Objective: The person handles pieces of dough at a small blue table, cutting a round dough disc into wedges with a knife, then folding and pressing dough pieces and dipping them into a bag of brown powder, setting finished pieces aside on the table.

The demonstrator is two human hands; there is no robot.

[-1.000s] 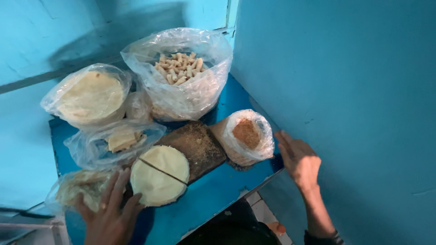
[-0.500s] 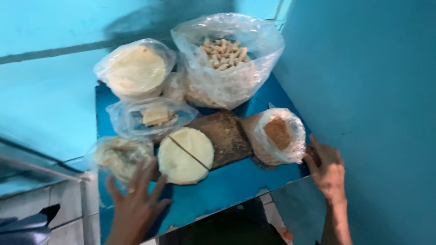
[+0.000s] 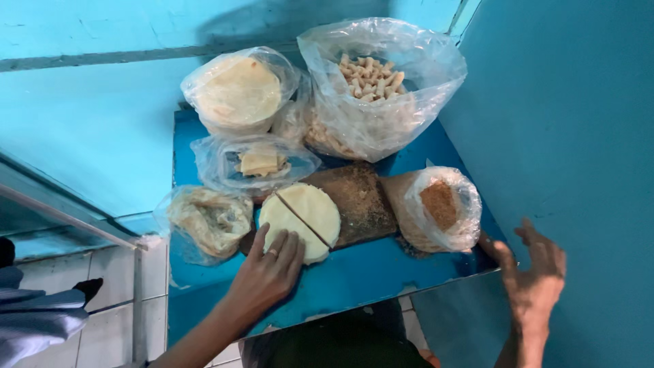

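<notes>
A round pale flat dough sheet (image 3: 306,211), with a thin stick lying across it, rests on a dark wooden board (image 3: 361,201) on a small blue table (image 3: 381,276). My left hand (image 3: 269,272) lies flat with its fingertips on the near edge of the dough sheet; a ring shows on one finger. My right hand (image 3: 535,272) is open with spread fingers, hovering off the table's right corner beside a clear bag of brown crumbs (image 3: 439,208). It holds nothing.
Behind stand a big clear bag of short pale rolls (image 3: 375,82), a bagged stack of round wrappers (image 3: 235,88), a bag with square pieces (image 3: 262,162) and a bag of crumpled dough (image 3: 208,221). Blue walls close in at right and rear. A tiled floor lies lower left.
My left hand moved forward and right from the table's near edge onto the dough sheet. My right hand stayed open near the right corner. The camera view shifted slightly.
</notes>
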